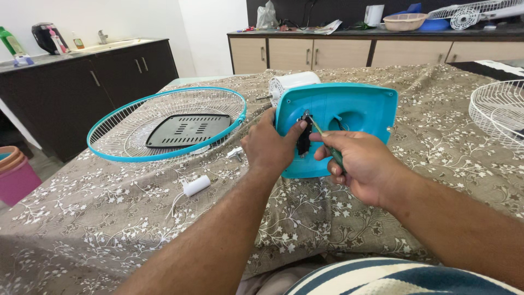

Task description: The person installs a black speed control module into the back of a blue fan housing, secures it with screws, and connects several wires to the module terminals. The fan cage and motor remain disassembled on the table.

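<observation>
two hands at work on one item, head view only.

item: teal plastic fan base housing (349, 117), stood on edge on the bench (109, 229) under a floral cloth, hollow inner side turned to the camera, white motor unit (289, 84) just behind it. likely light, stiff and thin-walled; smooth plastic, so somewhat slippery, and it looks apt to tip when pushed. best held by its left rim or the thick moulded edge, not by the small black switch part (303, 137) or the fine wires near it, which look fragile.

left hand (268, 147): grip closed round the housing's left edge, thumb pressed against the black part, steadying it.

right hand (363, 166): grip clamped on a green-handled screwdriver (326, 143), fingers curled tight about the handle, its tip meeting the top of the black part.

nearby: round fan guard (164, 123) with teal rim lying flat to the left, a dark slotted plate (188, 130) resting on it; small white cylinder with lead (195, 186) on the cloth near the left forearm; a second white guard (499, 112) at the right edge; dark cabinets and a counter with clutter well behind.
</observation>
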